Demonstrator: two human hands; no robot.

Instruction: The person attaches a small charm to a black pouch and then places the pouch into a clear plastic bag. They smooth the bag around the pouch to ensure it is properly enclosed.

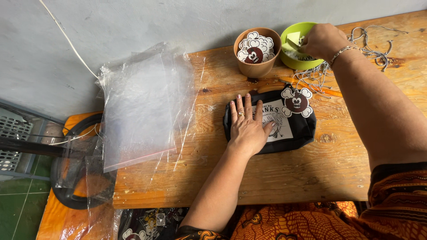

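Note:
My left hand (247, 125) lies flat, fingers spread, on a black fabric pouch (302, 130) that bears a white printed card and a skull-shaped sticker (297, 102). My right hand (321, 41), with a bracelet at the wrist, reaches into a green bowl (290, 61) at the back of the wooden table (284, 178). Its fingers are closed among pale paper pieces in the bowl; whether they hold one is hidden. Next to it stands a brown bowl (258, 69) filled with skull-shaped stickers.
A stack of clear plastic bags (138, 106) lies on the table's left part, overhanging its edge. Black-and-white strings (373, 49) are piled at the back right. An orange strip (311, 86) lies behind the pouch. A round black-rimmed object (71, 178) sits lower left.

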